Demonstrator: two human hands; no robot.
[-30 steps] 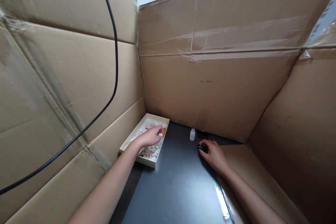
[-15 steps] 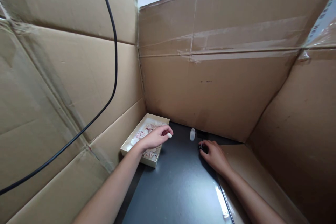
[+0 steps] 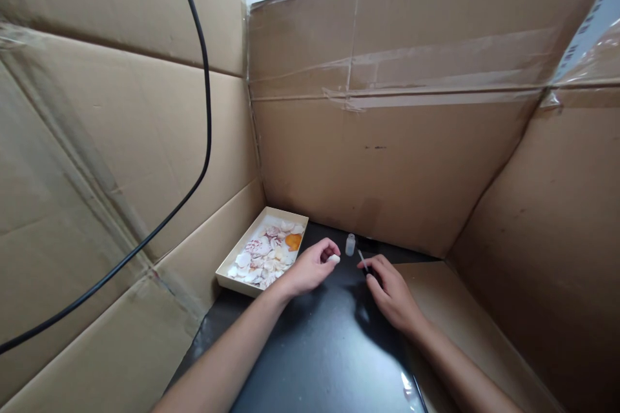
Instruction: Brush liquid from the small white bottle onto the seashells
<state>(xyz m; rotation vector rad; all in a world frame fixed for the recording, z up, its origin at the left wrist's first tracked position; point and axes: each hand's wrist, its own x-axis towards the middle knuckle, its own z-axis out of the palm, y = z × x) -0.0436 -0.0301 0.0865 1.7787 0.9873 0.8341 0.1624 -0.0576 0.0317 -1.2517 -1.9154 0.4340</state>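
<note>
My left hand (image 3: 317, 264) is closed, pinching a small white shell (image 3: 334, 259) between thumb and fingertips above the dark table. My right hand (image 3: 387, 287) is closed round the dark end of a slim stick with a pale stem (image 3: 361, 257), which points up and to the left. Too little shows to tell whether it is a brush or a dropper. A small translucent bottle (image 3: 350, 245) stands upright between and just beyond my hands, with no cap on its neck. To the left, a shallow cream box (image 3: 237, 286) holds many pale, striped and orange seashells (image 3: 264, 251).
Cardboard walls (image 3: 387, 187) enclose the dark table (image 3: 310, 348) at the back and on both sides. A flat cardboard piece (image 3: 436, 297) lies on the right. A black cable (image 3: 207, 90) hangs across the left side.
My left hand has moved right with the shell, away from over the box. In my right hand the stick is now raised, its pale stem showing. The view has shifted slightly.
</note>
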